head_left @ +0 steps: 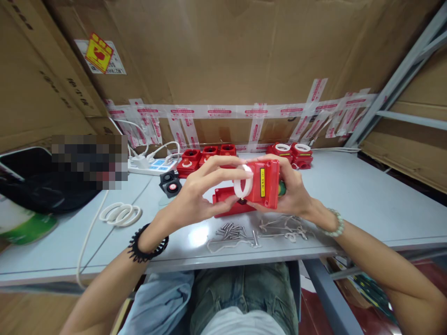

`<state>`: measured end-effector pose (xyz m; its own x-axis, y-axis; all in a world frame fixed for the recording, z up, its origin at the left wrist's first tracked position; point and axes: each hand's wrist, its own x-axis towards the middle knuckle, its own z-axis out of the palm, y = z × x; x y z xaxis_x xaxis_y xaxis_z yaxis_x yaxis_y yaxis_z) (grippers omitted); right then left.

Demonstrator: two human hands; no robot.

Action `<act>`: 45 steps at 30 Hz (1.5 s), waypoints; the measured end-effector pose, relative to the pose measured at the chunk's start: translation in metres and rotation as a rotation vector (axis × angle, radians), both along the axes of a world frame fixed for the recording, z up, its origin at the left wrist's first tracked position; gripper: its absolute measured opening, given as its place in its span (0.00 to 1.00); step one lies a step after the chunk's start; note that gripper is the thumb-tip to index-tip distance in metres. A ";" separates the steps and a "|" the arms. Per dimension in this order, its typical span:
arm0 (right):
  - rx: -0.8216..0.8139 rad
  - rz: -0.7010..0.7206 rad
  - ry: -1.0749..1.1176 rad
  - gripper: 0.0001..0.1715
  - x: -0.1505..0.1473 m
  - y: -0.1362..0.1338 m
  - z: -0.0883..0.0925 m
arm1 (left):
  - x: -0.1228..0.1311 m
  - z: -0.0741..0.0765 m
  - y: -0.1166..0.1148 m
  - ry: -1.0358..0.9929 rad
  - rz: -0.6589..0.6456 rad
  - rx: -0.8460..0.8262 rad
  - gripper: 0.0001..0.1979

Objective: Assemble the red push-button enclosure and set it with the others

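A red plastic box [266, 184] with a yellow label, its writing unreadable, is gripped by the right hand [291, 193]. A white ring [243, 182] at its side is pinched by the left hand [197, 195] fingers [223, 164].

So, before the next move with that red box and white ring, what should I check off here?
1. Red box held in right hand: ok.
2. White ring pinched by left hand at the box face: ok.
3. Ring fully seated on box: cannot tell, fingers hide the joint.
4. Screws lying within view on the table: ok.
5. Red base lying under the hands: ok.
6. Spare rings on table at left: ok.
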<state>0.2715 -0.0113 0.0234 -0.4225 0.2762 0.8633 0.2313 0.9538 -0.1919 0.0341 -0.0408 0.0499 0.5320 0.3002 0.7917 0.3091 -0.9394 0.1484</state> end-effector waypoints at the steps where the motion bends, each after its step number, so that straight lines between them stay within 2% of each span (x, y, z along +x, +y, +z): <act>1: 0.011 0.009 0.002 0.50 0.000 0.000 0.001 | -0.001 0.000 0.000 0.009 -0.008 0.006 0.21; 3: 0.028 0.025 0.006 0.50 -0.001 0.000 0.002 | -0.001 -0.001 0.001 0.010 -0.050 -0.011 0.24; 6: 0.030 0.018 0.019 0.49 -0.003 -0.002 0.004 | 0.000 -0.002 0.003 -0.051 -0.110 -0.110 0.36; 7: 0.027 0.013 0.023 0.49 -0.003 -0.003 0.004 | 0.001 -0.003 0.003 -0.076 -0.103 -0.145 0.37; 11: -0.005 0.006 0.006 0.49 -0.003 -0.003 0.004 | 0.002 -0.003 0.003 -0.096 -0.049 -0.155 0.28; 17: -0.039 0.050 0.004 0.48 -0.003 -0.002 0.005 | -0.001 0.000 -0.001 -0.016 -0.085 -0.062 0.23; 22: -0.060 0.069 0.021 0.45 -0.004 -0.003 0.007 | 0.002 -0.004 0.001 -0.179 -0.194 -0.248 0.42; 23: -0.060 0.068 0.022 0.45 -0.004 -0.003 0.008 | 0.003 -0.005 0.002 -0.195 -0.184 -0.266 0.42; 27: -0.076 0.063 0.023 0.45 -0.006 -0.006 0.007 | 0.004 -0.007 0.002 -0.197 -0.088 -0.231 0.28; 31: -0.080 -0.003 0.028 0.48 -0.007 -0.007 0.002 | 0.010 -0.009 0.000 -0.318 -0.093 -0.339 0.25; 33: -0.011 -0.038 0.012 0.49 -0.006 -0.005 0.000 | 0.015 -0.011 -0.002 -0.368 -0.117 -0.433 0.23; 37: 0.236 -0.068 -0.034 0.49 -0.004 -0.002 0.000 | 0.020 -0.012 -0.003 -0.452 -0.134 -0.674 0.16; 41: 0.448 -0.202 -0.040 0.41 -0.001 0.000 0.001 | 0.016 -0.013 0.004 -0.579 -0.155 -0.911 0.12; 43: 0.503 -0.248 -0.010 0.39 0.000 0.000 0.002 | 0.014 -0.013 0.007 -0.616 -0.163 -0.937 0.14; 45: 0.446 -0.225 0.009 0.41 0.001 0.000 0.003 | 0.014 -0.013 0.007 -0.590 -0.154 -0.882 0.14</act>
